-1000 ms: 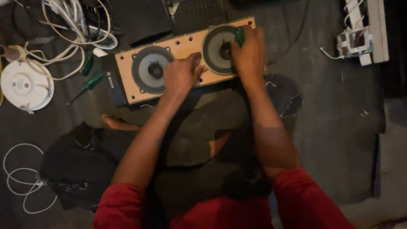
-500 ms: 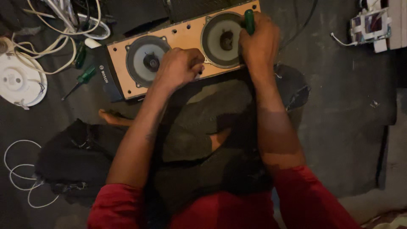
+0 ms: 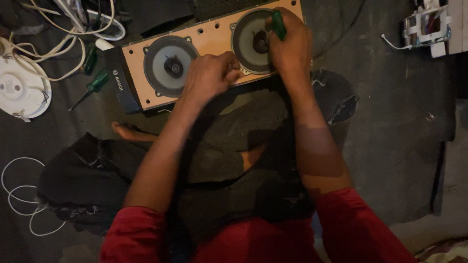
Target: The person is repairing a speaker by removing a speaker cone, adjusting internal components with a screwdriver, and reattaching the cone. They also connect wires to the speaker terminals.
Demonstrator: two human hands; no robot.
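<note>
Both hands have barely shifted: right hand [image 3: 291, 46] stays clamped on a green-handled screwdriver [image 3: 278, 24] at the right speaker cone's [image 3: 253, 41] three o'clock; left hand [image 3: 209, 78], fisted, rests on the wooden speaker box [image 3: 209, 41].

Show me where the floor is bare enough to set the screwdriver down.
Bare floor lies right of the right hand, between the speaker box and the white part. Left is crowded: spare screwdrivers, white cables and a white disc. The left hand rests on the box.
</note>
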